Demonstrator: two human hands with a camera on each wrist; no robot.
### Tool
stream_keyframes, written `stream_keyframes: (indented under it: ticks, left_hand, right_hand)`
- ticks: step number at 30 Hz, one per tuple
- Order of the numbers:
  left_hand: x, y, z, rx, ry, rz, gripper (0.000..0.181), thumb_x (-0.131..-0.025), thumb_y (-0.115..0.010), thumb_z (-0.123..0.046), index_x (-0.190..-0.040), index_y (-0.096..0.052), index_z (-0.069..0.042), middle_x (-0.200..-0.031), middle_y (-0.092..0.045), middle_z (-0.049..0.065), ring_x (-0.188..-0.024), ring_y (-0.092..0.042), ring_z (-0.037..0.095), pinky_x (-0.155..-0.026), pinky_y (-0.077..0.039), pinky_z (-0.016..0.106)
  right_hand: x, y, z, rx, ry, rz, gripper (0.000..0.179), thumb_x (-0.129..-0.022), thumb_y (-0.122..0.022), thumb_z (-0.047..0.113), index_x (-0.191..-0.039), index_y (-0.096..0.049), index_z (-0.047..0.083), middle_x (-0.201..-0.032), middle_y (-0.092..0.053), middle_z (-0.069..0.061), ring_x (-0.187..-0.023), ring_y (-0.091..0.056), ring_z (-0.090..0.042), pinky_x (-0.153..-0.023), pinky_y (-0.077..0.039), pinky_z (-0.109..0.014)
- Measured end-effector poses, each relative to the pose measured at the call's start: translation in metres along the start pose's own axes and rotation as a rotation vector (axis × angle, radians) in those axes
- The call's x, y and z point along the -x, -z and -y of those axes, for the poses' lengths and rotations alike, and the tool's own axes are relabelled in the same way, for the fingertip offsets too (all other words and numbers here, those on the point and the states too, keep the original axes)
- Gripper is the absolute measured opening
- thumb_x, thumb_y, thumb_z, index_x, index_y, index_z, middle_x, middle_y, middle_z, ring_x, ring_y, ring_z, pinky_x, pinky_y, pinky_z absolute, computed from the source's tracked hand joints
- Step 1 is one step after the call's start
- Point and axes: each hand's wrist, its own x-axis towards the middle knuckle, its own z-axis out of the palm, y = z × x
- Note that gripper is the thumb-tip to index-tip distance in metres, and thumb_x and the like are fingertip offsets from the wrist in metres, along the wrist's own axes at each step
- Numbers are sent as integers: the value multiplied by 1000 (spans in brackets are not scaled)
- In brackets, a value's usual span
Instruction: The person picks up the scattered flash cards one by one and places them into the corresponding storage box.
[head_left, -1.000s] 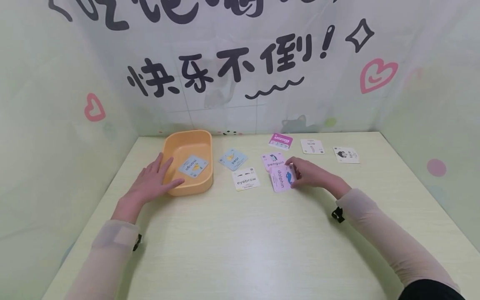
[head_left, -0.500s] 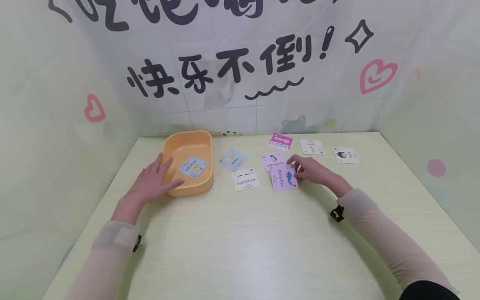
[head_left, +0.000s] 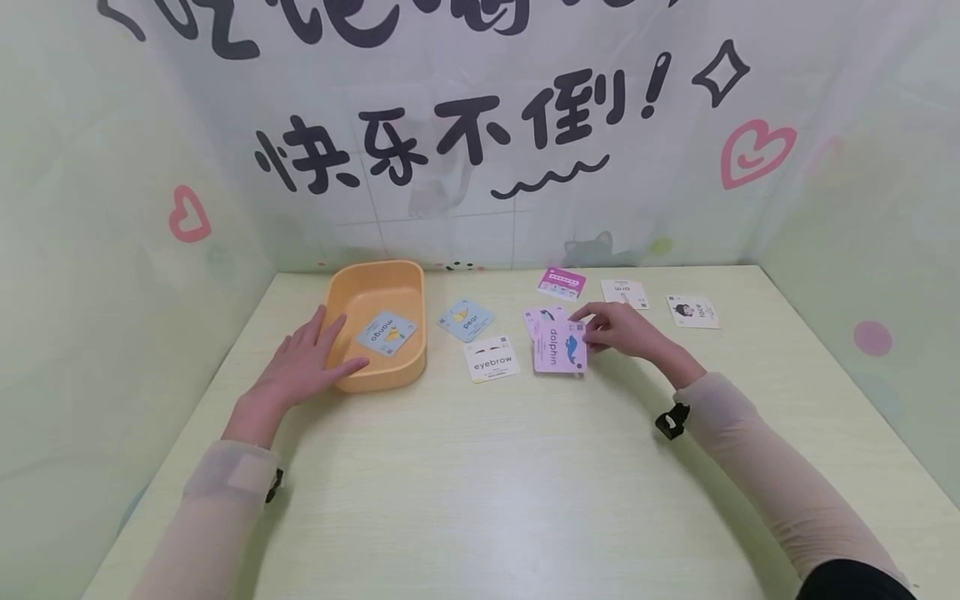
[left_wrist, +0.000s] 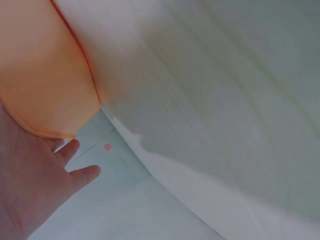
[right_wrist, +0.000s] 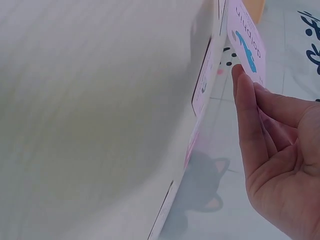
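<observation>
While the orange tray (head_left: 390,377) is placed at ten o'clock on the bench (head_left: 465,483), its left side is touched by the left grip (head_left: 300,362), which is released: the fingers are straight and spread at the left rim, and the thumb is pointed toward three o'clock across the near end. Inside the tray, a blue mango card (head_left: 387,333) is laid toward four o'clock. Just outside, at three o'clock from the tray, a blue pear card (head_left: 467,320) is laid flat, and at five o'clock from that a white eyebrow card (head_left: 491,358) is set close by.

Farther right, a second pink card (head_left: 545,313) is partly hidden by the pink dolphin card (head_left: 555,346), from which it is placed at eleven o'clock; at twelve, near the far edge, a magenta card (head_left: 562,284) is seen. The dolphin card is pinched at its right edge by the right grip (head_left: 615,329), between thumb and fingers, and is shown tilted up from the bench in the right wrist view. At twelve o'clock from that grip, a white arm card (head_left: 624,292) is slightly overlapped by the hand. Farthest right, between three and four o'clock from the arm card, a white face-picture card (head_left: 692,312) is laid.
</observation>
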Motion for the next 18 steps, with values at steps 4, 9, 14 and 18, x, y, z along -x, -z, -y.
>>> stream_keyframes:
  ticks: [4, 9, 14, 18]
  left_hand:
    - [0, 1, 0, 2, 0, 1, 102, -91, -44, -74, -161, -5, -10, -166, 11, 24, -150, -4, 52, -118, -5, 72]
    - [0, 0, 1, 5, 4, 7, 103, -91, -43, -75, -161, -5, -10, -166, 12, 24, -150, -4, 52, -118, -5, 71]
    - [-1, -1, 1, 3, 7, 6, 103, -91, -43, -76, -161, -5, -11, -166, 13, 23, -150, -4, 52, -118, -5, 71]
    - [-2, -1, 2, 2, 8, 8, 104, -90, -43, -77, -161, -5, -11, -166, 13, 22, -150, -3, 52, -118, -5, 71]
  right_hand:
    - [-2, 1, 3, -6, -11, -4, 36, -96, -61, 1, -132, -59, -1, -107, -69, -23, -85, -72, -19, -82, -62, -40]
    - [-4, 1, 10, -29, -13, -10, 36, -96, -62, 0, -132, -60, -3, -108, -69, -25, -88, -73, -24, -85, -61, -43]
    - [-6, 1, 17, -58, 1, -17, 36, -96, -61, 0, -131, -60, -5, -108, -70, -28, -91, -74, -29, -86, -60, -46]
    - [-9, 1, 22, -84, -3, -21, 36, -96, -62, 1, -132, -60, -5, -109, -70, -29, -92, -74, -31, -86, -60, -45]
